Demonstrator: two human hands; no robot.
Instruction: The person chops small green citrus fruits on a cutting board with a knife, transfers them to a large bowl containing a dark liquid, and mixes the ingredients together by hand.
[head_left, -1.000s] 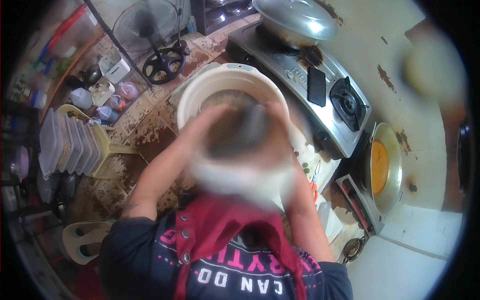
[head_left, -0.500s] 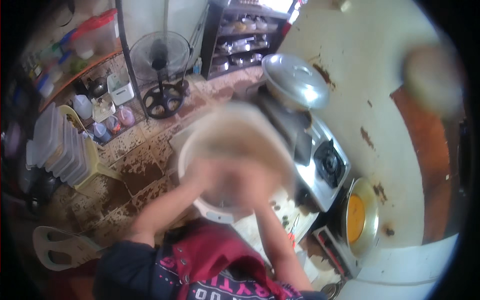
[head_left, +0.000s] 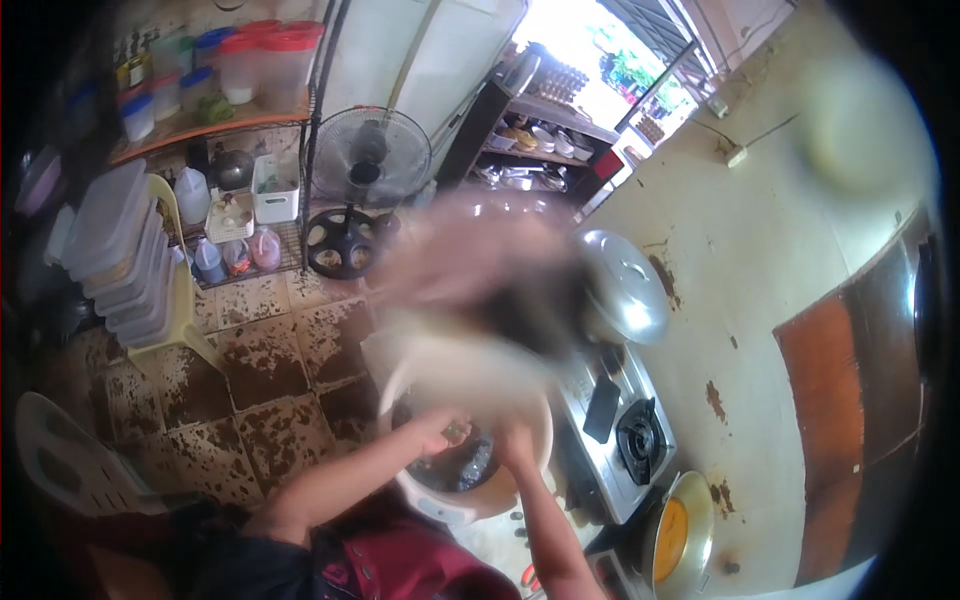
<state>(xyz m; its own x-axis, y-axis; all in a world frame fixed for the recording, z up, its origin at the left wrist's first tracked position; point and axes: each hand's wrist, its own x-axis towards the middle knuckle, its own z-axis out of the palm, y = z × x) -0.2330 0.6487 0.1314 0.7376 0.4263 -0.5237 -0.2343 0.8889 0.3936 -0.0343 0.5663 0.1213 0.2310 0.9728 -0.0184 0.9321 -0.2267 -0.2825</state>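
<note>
A pale round tub (head_left: 545,425) stands in front of me, with dark contents (head_left: 470,470) and a shiny, clear bag-like piece inside. Over its left part, my left hand (head_left: 445,432) has its fingers curled round something small that I cannot make out. My right hand (head_left: 515,438) reaches down inside the tub's right side, close to the shiny piece. Its fingertips are hidden. A large blurred patch covers the tub's far rim and the space beyond.
A gas stove (head_left: 625,450) stands right of the tub, with a lidded metal pot (head_left: 625,285) behind it. A pan of orange liquid (head_left: 672,540) is at the near right. On the left are stacked plastic boxes (head_left: 125,250), a white chair (head_left: 75,450) and a fan (head_left: 370,165).
The view has tipped up, so the tub sits lower in it. My hands, close together and blurred inside the tub before, are now further apart.
</note>
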